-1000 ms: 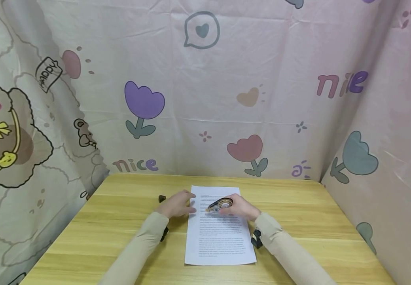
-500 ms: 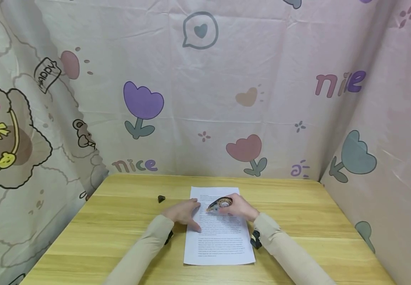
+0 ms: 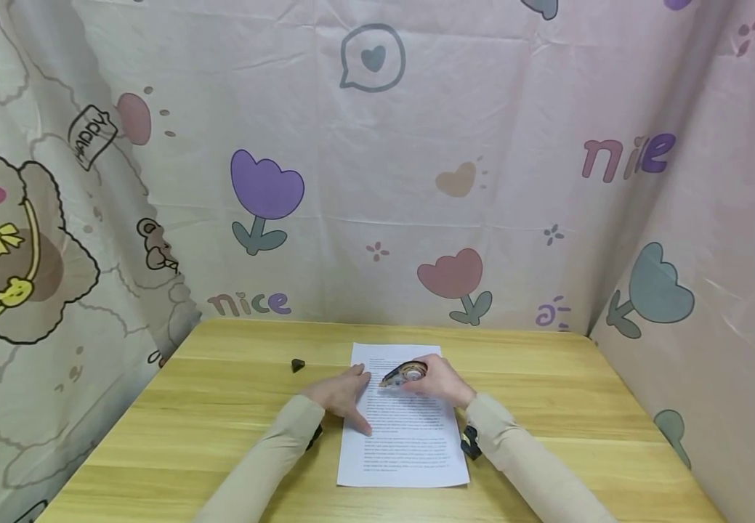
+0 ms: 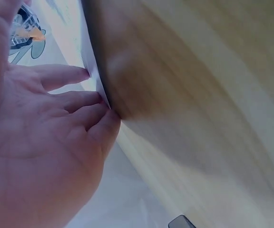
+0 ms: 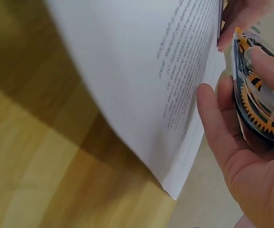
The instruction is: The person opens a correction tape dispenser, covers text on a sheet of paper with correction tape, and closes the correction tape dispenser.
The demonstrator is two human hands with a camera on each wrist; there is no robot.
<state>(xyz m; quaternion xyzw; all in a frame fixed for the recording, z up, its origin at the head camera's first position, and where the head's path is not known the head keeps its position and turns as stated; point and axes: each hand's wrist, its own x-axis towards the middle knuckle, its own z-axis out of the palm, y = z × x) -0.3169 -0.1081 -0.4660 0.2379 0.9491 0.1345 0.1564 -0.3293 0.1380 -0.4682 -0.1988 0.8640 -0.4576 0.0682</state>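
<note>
A sheet of printed paper (image 3: 410,454) lies on the wooden table. My right hand (image 3: 440,382) grips a correction tape (image 3: 405,374), whose tip points left and down toward the upper text lines; whether it touches the paper I cannot tell. Clear casing and orange gear wheels of the correction tape (image 5: 265,107) show in the right wrist view. Thumb and fingers spread, my left hand (image 3: 343,396) rests on the sheet's left edge. In the left wrist view, the fingertips of the left hand (image 4: 46,133) meet the paper's edge.
A small black piece (image 3: 297,365), perhaps a cap, lies on the table (image 3: 220,407) left of the paper. Patterned curtains (image 3: 364,181) stand behind the table and at both sides.
My left hand has come down onto the paper's left edge, moving slightly right and toward me, with thumb and fingers spread. The right hand and correction tape stay nearly in place.
</note>
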